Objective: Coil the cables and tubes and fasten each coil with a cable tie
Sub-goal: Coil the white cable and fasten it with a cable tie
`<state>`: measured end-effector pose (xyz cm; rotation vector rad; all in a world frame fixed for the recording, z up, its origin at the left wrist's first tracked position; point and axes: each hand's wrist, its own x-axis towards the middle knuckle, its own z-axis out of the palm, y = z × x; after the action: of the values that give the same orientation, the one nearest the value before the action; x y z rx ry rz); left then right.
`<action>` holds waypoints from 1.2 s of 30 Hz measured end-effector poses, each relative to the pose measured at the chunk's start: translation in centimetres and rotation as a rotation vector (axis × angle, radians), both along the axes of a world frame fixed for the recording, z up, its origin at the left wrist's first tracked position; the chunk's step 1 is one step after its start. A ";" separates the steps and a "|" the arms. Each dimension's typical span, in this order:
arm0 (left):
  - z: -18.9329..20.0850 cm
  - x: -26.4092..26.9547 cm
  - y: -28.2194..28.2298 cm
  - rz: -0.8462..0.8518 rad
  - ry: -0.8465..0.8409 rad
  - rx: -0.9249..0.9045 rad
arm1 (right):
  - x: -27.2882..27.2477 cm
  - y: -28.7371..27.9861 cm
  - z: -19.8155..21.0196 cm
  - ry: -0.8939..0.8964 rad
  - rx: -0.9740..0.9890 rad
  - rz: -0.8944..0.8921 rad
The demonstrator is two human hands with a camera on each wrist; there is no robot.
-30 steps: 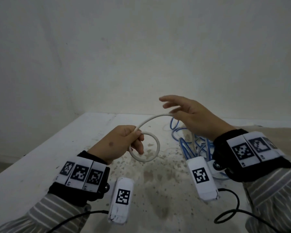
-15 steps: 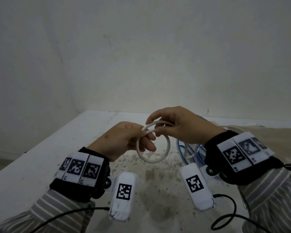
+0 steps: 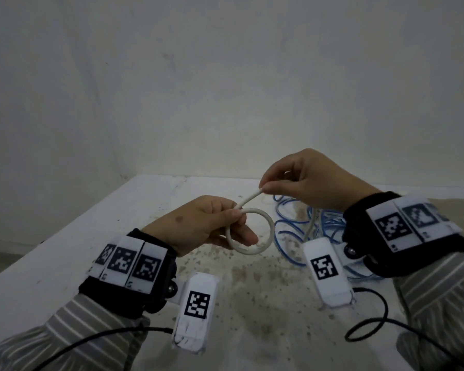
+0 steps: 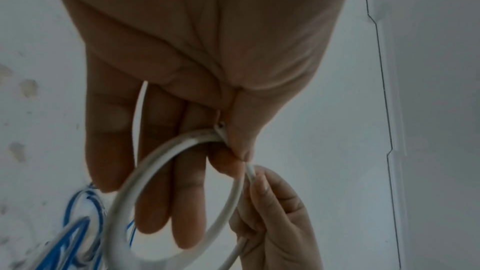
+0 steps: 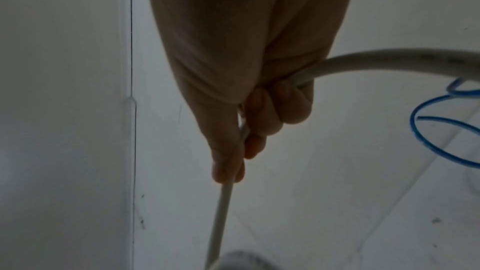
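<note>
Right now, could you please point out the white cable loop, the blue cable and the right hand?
white cable loop (image 3: 270, 231): head view, right arc.
blue cable (image 3: 289, 228): head view, left strand.
right hand (image 3: 310, 180): head view, knuckles.

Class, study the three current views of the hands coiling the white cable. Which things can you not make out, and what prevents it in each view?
- White round cable, far end: head view, hidden behind the right hand and wrist gear.
- Cable tie: none can be made out in any view.
- Thin blue wire tangle: head view, partly behind the right wrist; cut off by the edge in both wrist views.
- Number of turns pinched by the left hand: left wrist view, covered by the thumb.
</note>
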<state>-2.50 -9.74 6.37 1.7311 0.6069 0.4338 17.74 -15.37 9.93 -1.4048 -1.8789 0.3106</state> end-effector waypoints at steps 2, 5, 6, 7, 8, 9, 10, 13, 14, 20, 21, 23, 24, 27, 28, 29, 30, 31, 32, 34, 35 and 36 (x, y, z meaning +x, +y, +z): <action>0.3 0.0 0.0 0.023 0.005 0.031 | 1.1 -0.4 0.5 0.028 0.032 -0.032; 0.5 0.5 0.0 0.074 -0.021 0.081 | 1.8 -0.7 0.2 0.088 0.052 -0.072; 0.5 0.9 -0.1 0.092 -0.047 0.076 | 1.8 -0.7 -0.3 0.117 0.044 -0.090; 0.5 1.4 -0.1 0.111 -0.091 0.051 | 1.8 -0.5 -1.0 0.149 0.027 -0.108; 0.5 1.9 -0.2 0.135 -0.150 0.006 | 1.8 -0.4 -1.7 0.197 -0.005 -0.114; 0.4 2.5 -0.3 0.165 -0.221 -0.052 | 1.7 -0.4 -2.5 0.273 -0.048 -0.101; 0.4 2.9 -0.4 0.195 -0.302 -0.119 | 1.6 -0.4 -3.1 0.369 -0.093 -0.078; 0.0 4.0 -0.9 0.184 -0.496 -0.270 | 1.5 -0.9 -4.4 0.542 -0.174 -0.028; 0.0 4.3 -1.2 0.148 -0.540 -0.305 | 1.5 -1.1 -4.7 0.558 -0.176 -0.016; 0.2 5.7 -1.7 -0.024 -0.726 -0.444 | 1.2 -1.5 -6.3 0.640 -0.196 -0.002; 0.2 5.7 -1.4 -0.005 -0.753 -0.462 | 1.3 -1.7 -6.6 0.666 -0.237 0.005; 0.4 5.2 -0.4 0.040 -0.785 -0.482 | 2.0 -2.1 -7.3 0.674 -0.322 0.018; 0.5 4.9 0.2 0.061 -0.782 -0.484 | 2.3 -2.3 -7.6 0.657 -0.357 0.022; 0.8 4.0 1.3 0.110 -0.741 -0.457 | 2.6 -2.3 -8.1 0.598 -0.428 0.069; 0.9 3.8 1.5 0.128 -0.744 -0.432 | 2.6 -2.1 -8.2 0.567 -0.442 0.093; 1.0 3.5 1.7 0.144 -0.755 -0.404 | 2.6 -1.9 -8.3 0.515 -0.451 0.108; 1.2 3.2 1.9 0.152 -0.771 -0.379 | 2.8 -1.8 -8.4 0.442 -0.454 0.106; 1.3 2.8 2.2 0.157 -0.786 -0.369 | 3.1 -1.7 -8.5 0.358 -0.451 0.092; 1.5 2.2 2.5 0.157 -0.797 -0.365 | 3.5 -1.7 -8.5 0.282 -0.443 0.074; 1.6 1.0 3.3 0.148 -0.803 -0.355 | 4.2 -1.6 -8.4 0.184 -0.427 0.021; 1.7 0.5 3.4 0.135 -0.799 -0.340 | 4.6 -1.5 -8.2 0.158 -0.417 -0.009; 1.6 0.0 3.7 0.130 -0.791 -0.324 | 4.8 -1.4 -8.0 0.140 -0.404 -0.035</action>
<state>-2.52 -6.03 8.01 1.0855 0.1915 0.9879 22.54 -16.74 1.95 -1.6283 -1.7363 0.7851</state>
